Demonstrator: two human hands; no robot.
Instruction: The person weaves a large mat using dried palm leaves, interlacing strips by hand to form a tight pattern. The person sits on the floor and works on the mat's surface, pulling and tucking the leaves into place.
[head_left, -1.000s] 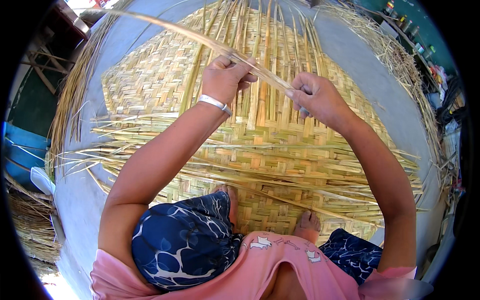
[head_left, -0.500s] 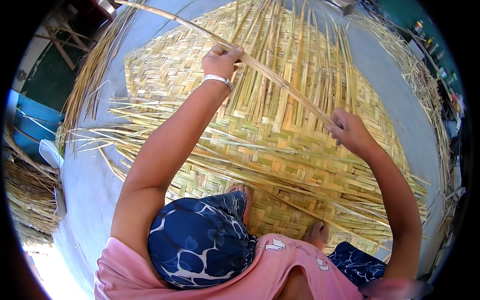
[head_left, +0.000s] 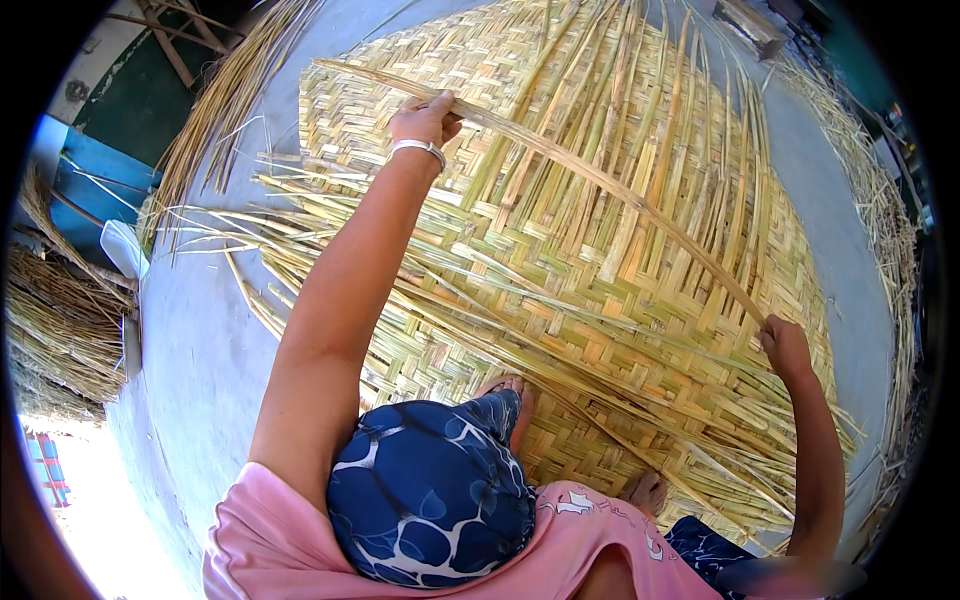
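Tan strip [head_left: 560, 154], yellow-green herringbone mat [head_left: 600, 320]

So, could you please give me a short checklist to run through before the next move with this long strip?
1. Left grip closed on the strip: ok, with some of the strip reaching past it to the upper left.
2. Right grip on the strip: ok, closed at its lower right end.
3. Strip straight between both grips: ok, only a slight bend shows, which the fisheye may add.
4. Strip held clear of the strips beneath it: cannot tell from this one overhead view.
5. Feet off the woven mat: not ok, both are on it.
6. Loose ends at the left lined up: not ok, they fan out unevenly.
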